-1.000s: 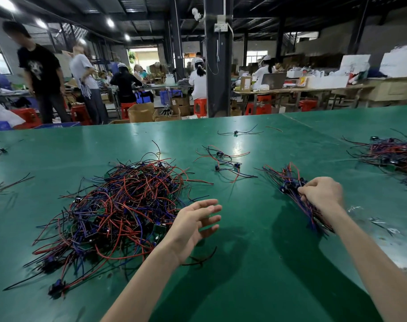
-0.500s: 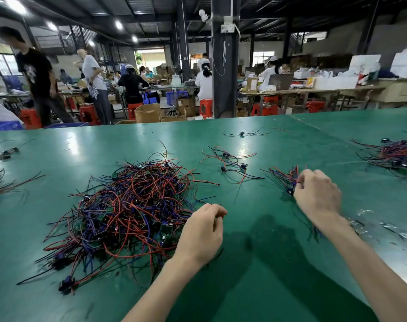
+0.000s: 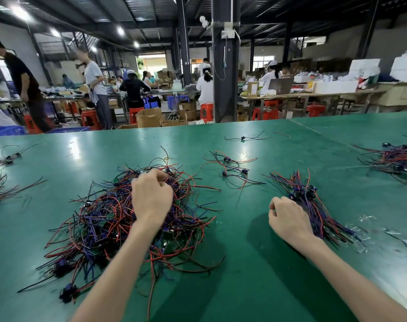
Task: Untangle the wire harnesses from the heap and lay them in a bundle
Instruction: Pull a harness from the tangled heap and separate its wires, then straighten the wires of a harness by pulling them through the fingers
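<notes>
Flanking heap [image 3: 105, 219]: bundle [image 3: 314, 205], stray harnesses [image 3: 232, 168]

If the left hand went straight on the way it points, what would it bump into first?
Likely the far wires of the heap just ahead of the left hand; then bare table.

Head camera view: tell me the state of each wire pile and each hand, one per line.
Heap: tangled, spread on the table.
Bundle: wires roughly aligned, lying flat.
Small cluster: loose, no hand on it.
Left hand: fingers curled into the heap, blurred; grip unclear.
Right hand: fingers curled, against the bundle; grip unclear.
</notes>
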